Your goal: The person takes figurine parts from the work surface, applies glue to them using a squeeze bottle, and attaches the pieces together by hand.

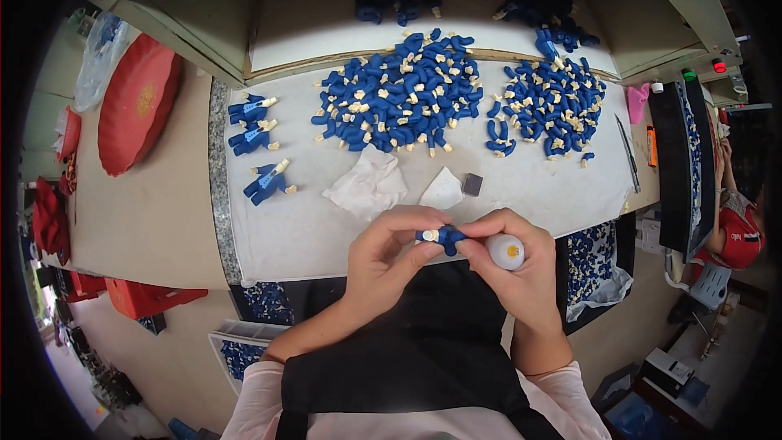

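Note:
Close to my body, above the table's near edge, both hands hold a small blue toy figure body (449, 235) with a cream-coloured part at its left end. My left hand (389, 254) pinches that end between thumb and fingers. Thumb and index finger of my right hand (519, 265) grip the other end. Tucked in the same right hand is a white plastic bottle (507, 252), its round end facing up. Just beyond my hands lie a crumpled white cloth (368, 185), a folded white scrap (442, 189) and a small dark square block (472, 185).
Blue arm pieces form a large pile (399, 94) and a smaller pile (554, 106). Several assembled blue figures (267, 182) lie left. A thin pointed tool (627, 155) and an orange marker (652, 147) lie right. A red scalloped tray (138, 106) stands far left; a co-worker (740, 228) sits far right.

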Demonstrator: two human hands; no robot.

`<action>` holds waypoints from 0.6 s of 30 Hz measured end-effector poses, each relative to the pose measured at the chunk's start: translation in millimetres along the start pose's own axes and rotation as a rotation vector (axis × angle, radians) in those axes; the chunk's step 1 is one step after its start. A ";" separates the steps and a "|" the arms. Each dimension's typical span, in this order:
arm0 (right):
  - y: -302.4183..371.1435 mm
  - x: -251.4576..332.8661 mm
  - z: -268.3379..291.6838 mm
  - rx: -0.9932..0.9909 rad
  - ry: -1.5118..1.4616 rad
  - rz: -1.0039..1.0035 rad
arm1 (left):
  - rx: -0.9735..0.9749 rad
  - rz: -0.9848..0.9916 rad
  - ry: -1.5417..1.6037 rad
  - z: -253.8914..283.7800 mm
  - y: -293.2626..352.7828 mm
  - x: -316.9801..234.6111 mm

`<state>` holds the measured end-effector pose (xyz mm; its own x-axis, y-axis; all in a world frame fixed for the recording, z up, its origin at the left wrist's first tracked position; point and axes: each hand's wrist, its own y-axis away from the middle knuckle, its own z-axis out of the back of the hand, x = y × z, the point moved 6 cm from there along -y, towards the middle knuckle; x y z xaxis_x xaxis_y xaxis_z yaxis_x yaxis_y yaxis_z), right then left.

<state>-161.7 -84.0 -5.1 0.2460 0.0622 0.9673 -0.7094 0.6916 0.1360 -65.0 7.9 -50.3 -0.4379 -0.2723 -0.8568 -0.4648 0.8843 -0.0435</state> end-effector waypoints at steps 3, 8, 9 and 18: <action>-0.2 3.2 -2.6 0.015 0.072 0.002 | -0.003 -0.066 -0.086 1.8 1.9 -3.4; -0.4 5.9 -4.9 0.000 0.128 0.012 | -0.026 -0.115 -0.165 4.7 1.2 -5.1; -0.7 6.1 -5.6 0.001 0.129 0.009 | -0.040 -0.138 -0.218 5.6 1.0 -6.4; -2.6 8.5 -6.3 0.014 0.185 0.029 | -0.083 -0.221 -0.412 4.9 0.4 -12.9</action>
<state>-153.6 -80.8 1.4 0.3413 0.2142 0.9152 -0.7269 0.6774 0.1126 -55.8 13.6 -41.8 0.0127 -0.2623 -0.9649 -0.5798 0.7843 -0.2208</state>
